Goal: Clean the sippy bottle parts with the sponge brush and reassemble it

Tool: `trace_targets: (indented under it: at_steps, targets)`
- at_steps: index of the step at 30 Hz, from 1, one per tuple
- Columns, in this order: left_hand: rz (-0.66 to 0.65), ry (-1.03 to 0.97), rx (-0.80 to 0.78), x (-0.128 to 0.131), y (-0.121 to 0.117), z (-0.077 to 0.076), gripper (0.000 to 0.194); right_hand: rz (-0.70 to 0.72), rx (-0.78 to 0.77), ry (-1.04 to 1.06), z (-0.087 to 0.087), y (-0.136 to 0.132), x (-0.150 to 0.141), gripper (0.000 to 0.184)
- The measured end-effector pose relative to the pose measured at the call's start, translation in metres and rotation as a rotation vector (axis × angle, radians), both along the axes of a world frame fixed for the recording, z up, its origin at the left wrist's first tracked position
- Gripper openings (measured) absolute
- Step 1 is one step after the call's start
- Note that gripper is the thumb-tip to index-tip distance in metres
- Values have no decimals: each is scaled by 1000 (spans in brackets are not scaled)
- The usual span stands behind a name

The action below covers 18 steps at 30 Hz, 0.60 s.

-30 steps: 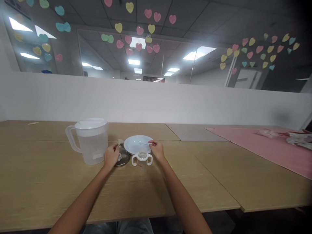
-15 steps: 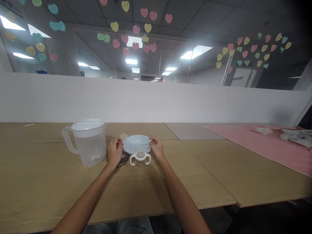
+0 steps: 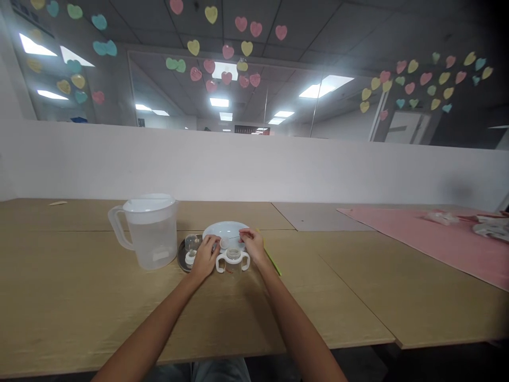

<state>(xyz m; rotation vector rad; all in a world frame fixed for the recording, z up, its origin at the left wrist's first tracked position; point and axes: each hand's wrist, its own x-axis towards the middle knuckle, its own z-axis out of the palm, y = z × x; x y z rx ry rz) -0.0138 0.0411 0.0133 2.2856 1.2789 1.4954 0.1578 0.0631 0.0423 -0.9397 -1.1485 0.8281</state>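
Left hand and right hand are close together over the white plate, but I can't tell if they hold anything. If I bump the two-handled cup just below them, it could tip over and roll.

The head camera looks forward and down at both hands.

A wooden table holds a plastic pitcher, a white plate, a two-handled cup and a pink mat
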Motion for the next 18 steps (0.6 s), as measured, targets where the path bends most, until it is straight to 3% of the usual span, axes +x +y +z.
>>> trace_targets:
  at_steps: [8, 13, 18]
  targets:
    - [-34, 31, -55, 2, -2, -1, 25, 12, 30, 5, 0, -10, -10, 20]
    - [-24, 83, -32, 3, -4, -2, 24, -51, 80, 37, 10, -15, -11, 28]
    - [16, 101, 19, 5, 0, -5, 30, -222, 345, -58, 25, -34, -10, 31]
